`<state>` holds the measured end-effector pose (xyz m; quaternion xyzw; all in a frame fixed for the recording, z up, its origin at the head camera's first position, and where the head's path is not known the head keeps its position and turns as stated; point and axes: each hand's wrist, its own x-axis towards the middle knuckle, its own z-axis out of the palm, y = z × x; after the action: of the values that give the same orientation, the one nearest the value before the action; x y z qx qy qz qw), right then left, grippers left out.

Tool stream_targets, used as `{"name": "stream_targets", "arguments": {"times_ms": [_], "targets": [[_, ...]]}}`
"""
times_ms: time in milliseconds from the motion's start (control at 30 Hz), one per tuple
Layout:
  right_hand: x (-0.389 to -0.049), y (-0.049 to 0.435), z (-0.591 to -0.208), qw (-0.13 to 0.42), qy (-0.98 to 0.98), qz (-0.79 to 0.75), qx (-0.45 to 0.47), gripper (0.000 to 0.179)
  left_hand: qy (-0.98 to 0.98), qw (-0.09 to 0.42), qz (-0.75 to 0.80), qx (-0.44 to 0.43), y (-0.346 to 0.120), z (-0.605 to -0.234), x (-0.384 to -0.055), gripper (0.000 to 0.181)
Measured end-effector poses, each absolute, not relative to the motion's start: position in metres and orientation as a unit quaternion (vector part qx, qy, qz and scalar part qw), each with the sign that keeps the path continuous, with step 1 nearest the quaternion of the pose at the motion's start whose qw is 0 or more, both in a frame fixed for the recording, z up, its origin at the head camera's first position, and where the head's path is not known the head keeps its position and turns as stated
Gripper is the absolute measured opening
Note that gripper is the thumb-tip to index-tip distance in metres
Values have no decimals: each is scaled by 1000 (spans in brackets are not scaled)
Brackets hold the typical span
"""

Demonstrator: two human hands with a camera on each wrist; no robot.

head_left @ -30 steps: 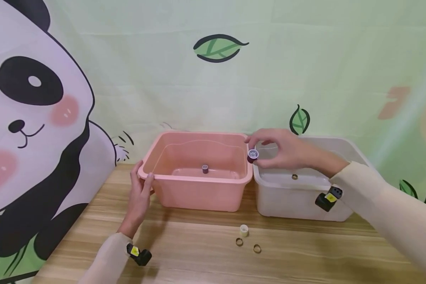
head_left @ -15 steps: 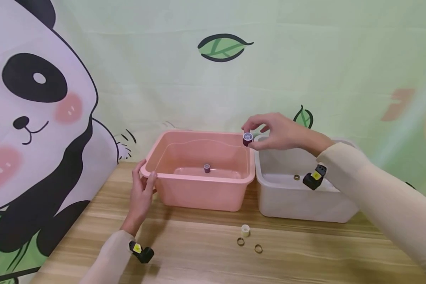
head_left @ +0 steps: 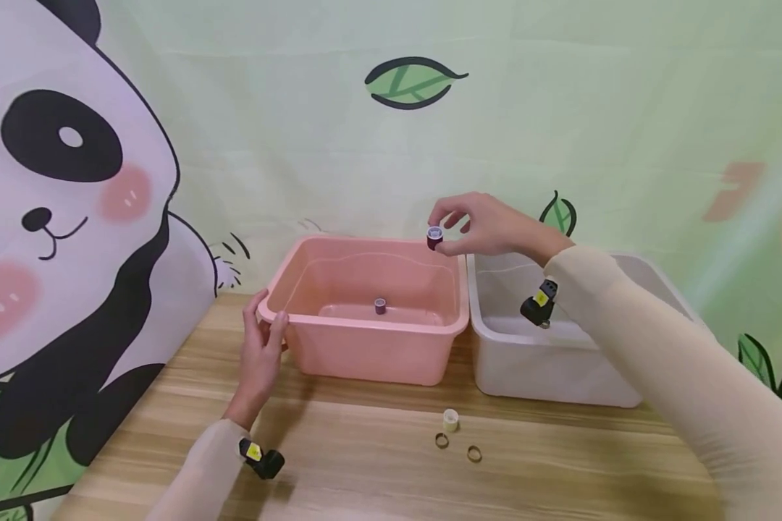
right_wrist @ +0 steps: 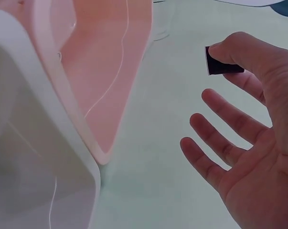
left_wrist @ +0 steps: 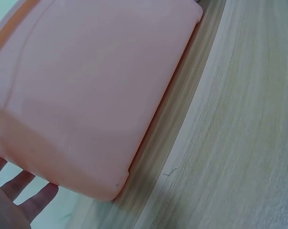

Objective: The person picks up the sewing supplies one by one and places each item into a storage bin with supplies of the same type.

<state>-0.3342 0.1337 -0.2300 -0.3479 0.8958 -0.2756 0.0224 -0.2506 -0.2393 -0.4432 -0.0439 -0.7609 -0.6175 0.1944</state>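
While the left hand [head_left: 261,363] grips the pink tub [head_left: 371,354] by its near left corner, the right hand [head_left: 485,225] narrowly pinches a small dark cap [head_left: 434,241], raised near the tub's back right corner. A light, level pinch and a steadied tub should serve best.

No text is legible, the yellow labels [head_left: 254,451] on the black wrist cameras [head_left: 272,464] being too small to read.
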Motion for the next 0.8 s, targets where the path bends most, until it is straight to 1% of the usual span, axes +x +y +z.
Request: {"name": "stream_targets", "arguments": {"times_ms": [333, 600, 800], "targets": [[-356, 116, -239, 26, 894, -298, -333, 20, -743, 210, -634, -47, -238, -448, -254, 56], [-368, 100, -246, 31, 895, -299, -328, 19, -746, 207, -632, -44, -238, -446, -253, 56], [-374, 87, -252, 46, 902, -297, -310, 20, -744, 206, -634, -49, -239, -446, -252, 58]]}}
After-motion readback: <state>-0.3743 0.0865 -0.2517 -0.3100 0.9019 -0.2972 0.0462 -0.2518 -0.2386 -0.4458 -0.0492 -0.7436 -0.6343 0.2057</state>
